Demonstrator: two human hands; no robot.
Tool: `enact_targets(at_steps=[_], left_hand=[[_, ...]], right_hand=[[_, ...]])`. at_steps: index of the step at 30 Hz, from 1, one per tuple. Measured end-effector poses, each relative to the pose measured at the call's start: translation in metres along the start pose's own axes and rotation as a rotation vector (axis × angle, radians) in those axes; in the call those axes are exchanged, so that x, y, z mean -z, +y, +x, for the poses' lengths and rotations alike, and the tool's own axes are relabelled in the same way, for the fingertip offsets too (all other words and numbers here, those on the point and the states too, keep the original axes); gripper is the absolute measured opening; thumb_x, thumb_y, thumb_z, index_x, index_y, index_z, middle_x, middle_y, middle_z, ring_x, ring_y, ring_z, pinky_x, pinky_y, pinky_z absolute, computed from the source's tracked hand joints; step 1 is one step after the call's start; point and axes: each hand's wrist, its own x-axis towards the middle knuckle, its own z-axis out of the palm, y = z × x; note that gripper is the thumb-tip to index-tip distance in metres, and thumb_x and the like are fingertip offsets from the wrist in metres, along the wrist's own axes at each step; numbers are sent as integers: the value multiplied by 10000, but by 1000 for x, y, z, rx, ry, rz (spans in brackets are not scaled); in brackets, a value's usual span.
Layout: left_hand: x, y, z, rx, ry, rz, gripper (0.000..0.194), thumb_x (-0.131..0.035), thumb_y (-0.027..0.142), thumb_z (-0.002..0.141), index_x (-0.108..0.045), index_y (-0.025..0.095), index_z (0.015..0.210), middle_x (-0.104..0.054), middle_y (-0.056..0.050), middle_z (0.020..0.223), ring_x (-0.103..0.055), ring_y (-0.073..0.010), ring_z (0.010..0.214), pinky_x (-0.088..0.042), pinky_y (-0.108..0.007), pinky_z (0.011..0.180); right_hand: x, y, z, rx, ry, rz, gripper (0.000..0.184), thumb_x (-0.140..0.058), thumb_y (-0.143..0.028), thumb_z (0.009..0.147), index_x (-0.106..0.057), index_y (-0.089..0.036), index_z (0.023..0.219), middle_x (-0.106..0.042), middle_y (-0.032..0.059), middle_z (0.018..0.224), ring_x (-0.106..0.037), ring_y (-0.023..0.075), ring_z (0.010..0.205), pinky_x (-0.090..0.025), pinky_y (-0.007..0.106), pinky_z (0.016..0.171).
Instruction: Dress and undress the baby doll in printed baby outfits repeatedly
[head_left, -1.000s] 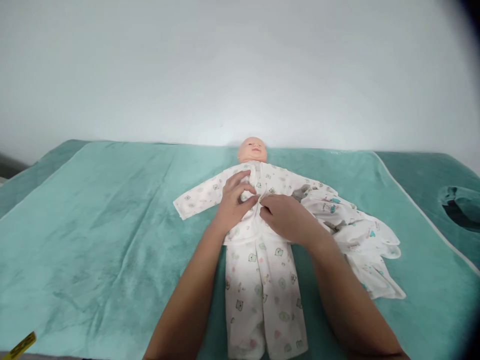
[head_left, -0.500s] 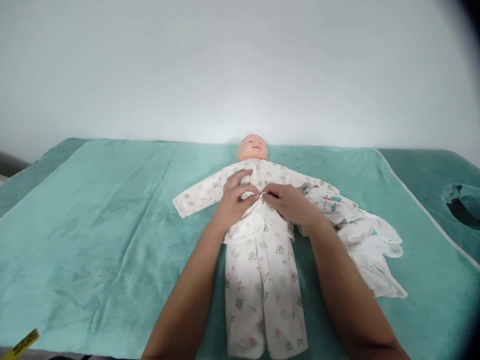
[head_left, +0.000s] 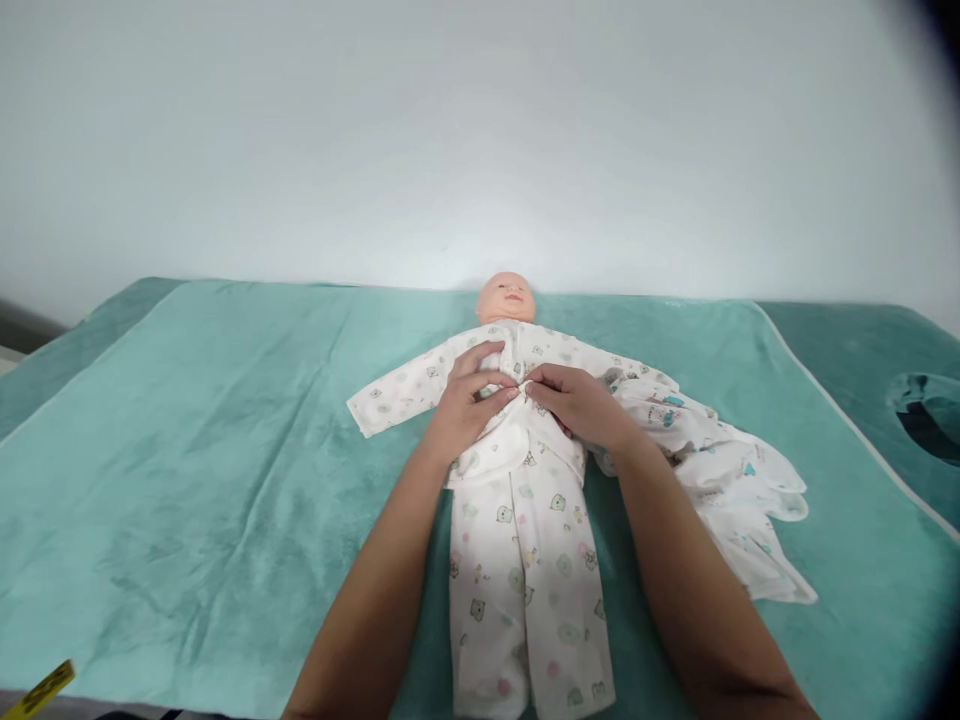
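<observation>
Wall (head_left: 450, 130), plain, pale gry., is filling upper bkgd.; green cloth (head_left: 165, 480) w/ pale edging is showing long creases at L & is lying over dk. teal cover (head_left: 847, 345), which is peeking out both sides. Garment (head_left: 757, 475), wht. w/ blue & gry. print, qty. unclear, is lying crumpled on cloth, R of ctr. Clear item (head_left: 934, 420) w/ blk. band, ID unclear, is resting on cover at far R, while yellow strip (head_left: 45, 690) w/ blk. marks is poking into btm. L corner.

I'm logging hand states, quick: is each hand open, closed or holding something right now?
Left hand: thumb and forefinger closed, holding the front of the white printed top.
Right hand: fingertips closed, holding the same front.
</observation>
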Motion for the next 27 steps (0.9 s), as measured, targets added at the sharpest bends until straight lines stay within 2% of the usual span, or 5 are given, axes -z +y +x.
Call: enact_targets(at_steps=[4,10,21,24,27], left_hand=[[1,-1,1,-20,-15,-17,156,-657,377,908,-754,255,915,-509,-35,1495,-413,-246,1433,-305,-446,1231],[1,-1,2,-25,-30,3,162,-648,375,915,-755,253,915,-502,-35,1507,-405,-243,1439,-303,-458,1233],[1,1,1,24,2,-56,140,-688,373,884,-770,264,914,-519,-30,1495,-430,-254,1426,-364,-456,1199],[1,0,1,56,-7,-93,134,-691,366,882,-776,267,916,-520,-25,1500,-428,-262,1430,-442,-444,1135],[2,2,1,107,4,-145,137,-699,372,872,-780,268,912,-526,-21,1498,-431,-277,1430,-548,-401,985]], right_hand=[[0,-4,0,7,12,5,227,-509,-410,918,-597,-229,813,-450,-79,477,-443,120,410,-313,265,482],[-8,0,3,2,116,3,221,-525,-418,893,-565,-231,783,-480,-65,567,-430,108,417,-312,275,487],[-3,-1,1,7,44,21,233,-508,-431,912,-579,-230,817,-466,-70,550,-435,113,426,-315,268,493],[-6,0,4,55,106,-53,218,-517,-402,908,-598,-223,813,-526,-55,609,-459,118,517,-322,268,547],[-9,2,7,102,167,-114,218,-518,-386,906,-608,-216,802,-566,-36,661,-478,134,621,-323,271,597]])
